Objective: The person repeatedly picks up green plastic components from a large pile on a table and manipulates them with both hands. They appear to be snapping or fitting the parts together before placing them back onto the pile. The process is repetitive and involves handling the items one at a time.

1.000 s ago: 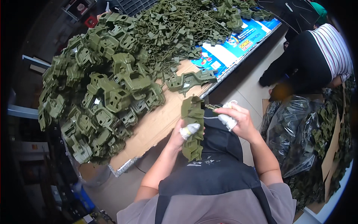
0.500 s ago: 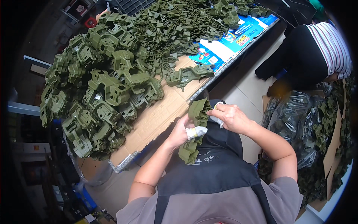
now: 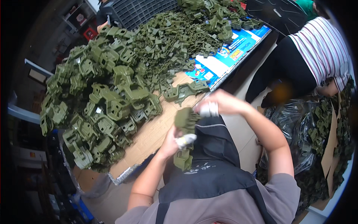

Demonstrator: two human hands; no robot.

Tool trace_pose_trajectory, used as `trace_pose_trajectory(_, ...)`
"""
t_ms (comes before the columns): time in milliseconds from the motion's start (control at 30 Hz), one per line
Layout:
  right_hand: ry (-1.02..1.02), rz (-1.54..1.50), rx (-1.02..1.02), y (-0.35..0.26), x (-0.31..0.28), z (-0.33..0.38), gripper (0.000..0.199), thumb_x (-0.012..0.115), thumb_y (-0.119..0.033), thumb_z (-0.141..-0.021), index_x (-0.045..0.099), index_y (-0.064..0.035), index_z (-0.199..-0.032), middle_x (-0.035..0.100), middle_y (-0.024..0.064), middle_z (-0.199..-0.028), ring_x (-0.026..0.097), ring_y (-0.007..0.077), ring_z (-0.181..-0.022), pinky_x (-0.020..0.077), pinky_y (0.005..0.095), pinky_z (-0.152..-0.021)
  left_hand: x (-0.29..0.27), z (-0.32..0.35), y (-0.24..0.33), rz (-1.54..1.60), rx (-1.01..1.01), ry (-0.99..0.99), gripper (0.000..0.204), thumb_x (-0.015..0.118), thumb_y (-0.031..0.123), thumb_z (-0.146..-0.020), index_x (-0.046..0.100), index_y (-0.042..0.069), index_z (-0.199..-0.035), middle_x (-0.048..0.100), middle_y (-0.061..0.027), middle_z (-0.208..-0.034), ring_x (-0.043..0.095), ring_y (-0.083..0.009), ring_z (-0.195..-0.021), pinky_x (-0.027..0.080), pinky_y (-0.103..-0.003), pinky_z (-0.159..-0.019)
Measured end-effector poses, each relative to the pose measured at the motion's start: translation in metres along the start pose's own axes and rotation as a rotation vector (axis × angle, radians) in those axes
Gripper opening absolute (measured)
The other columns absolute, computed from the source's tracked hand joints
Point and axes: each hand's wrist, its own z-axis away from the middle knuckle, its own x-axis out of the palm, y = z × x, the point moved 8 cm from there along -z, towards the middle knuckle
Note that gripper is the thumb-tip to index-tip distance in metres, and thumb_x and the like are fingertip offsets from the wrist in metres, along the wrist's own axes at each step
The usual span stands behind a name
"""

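In front of my dark apron, my left hand [image 3: 170, 142] is closed around an olive-green moulded plastic part [image 3: 182, 118], which looks like a toy vehicle body. The part is held lengthwise, its lower end sticking out below my fingers. White covering wraps the left thumb. My right hand [image 3: 225, 102], smeared by motion, is just beyond the part's upper right side; its fingers also carry white covering. Whether it touches the part or holds anything cannot be made out. A similar green part [image 3: 186, 91] lies by itself on the cardboard near the table edge.
A large heap of big green parts [image 3: 108, 95] covers the table's left side, with smaller pieces [image 3: 167, 41] behind. Brown cardboard [image 3: 149, 130] and a blue printed sheet [image 3: 216, 63] line the edge. A black crate [image 3: 143, 13] stands behind. At right, a person in stripes [image 3: 320, 48] bends beside plastic-lined boxes [image 3: 294, 130].
My right hand has moved up and away from the part's side, now blurred. My left hand and the part have shifted slightly left and down. The person at right has shifted a little.
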Motion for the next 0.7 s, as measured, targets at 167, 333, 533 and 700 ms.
trace_pose_trajectory(167,0.476,0.302,-0.011,0.133,-0.063,-0.073,0.043,0.053,0.000,-0.057,0.058,-0.0040,-0.100,0.058,0.0146,-0.098,0.054,0.0319,-0.095,0.0451,0.0395,-0.078,-0.038,0.009,-0.067,0.280,-0.188,0.230,0.042,0.032,0.035,-0.092,0.044,0.003,-0.118,0.056,-0.0150,-0.106,0.058,-0.0305,-0.090,0.051,-0.042,-0.075)
trace_pose_trajectory(333,0.929,0.409,0.557,0.167,-0.049,-0.117,0.018,0.047,-0.019,-0.077,0.055,-0.0056,-0.086,0.052,0.0121,-0.089,0.053,0.0272,-0.088,0.0469,0.0400,-0.067,-0.044,0.034,-0.073,0.255,-0.215,0.358,0.044,0.050,0.038,-0.084,0.049,0.007,-0.115,0.060,-0.0120,-0.100,0.062,-0.0262,-0.075,0.054,-0.036,-0.061)
trace_pose_trajectory(533,0.716,0.566,0.521,0.166,-0.053,-0.122,0.022,0.040,-0.022,-0.082,0.055,-0.0070,-0.086,0.048,0.0134,-0.099,0.049,0.0270,-0.094,0.0449,0.0411,-0.072,-0.021,0.038,-0.059,0.354,-0.159,0.254,0.049,0.054,0.039,-0.082,0.047,0.006,-0.118,0.058,-0.0127,-0.103,0.062,-0.0245,-0.075,0.054,-0.034,-0.060)
trace_pose_trajectory(700,0.651,0.697,0.476,0.146,-0.068,-0.111,0.019,0.043,-0.020,-0.081,0.053,-0.0049,-0.085,0.055,0.0146,-0.086,0.056,0.0285,-0.079,0.0464,0.0398,-0.064,-0.006,0.044,-0.048,0.362,-0.220,0.203,0.045,0.053,0.036,-0.084,0.045,0.008,-0.119,0.056,-0.0075,-0.103,0.059,-0.0186,-0.080,0.051,-0.030,-0.063)
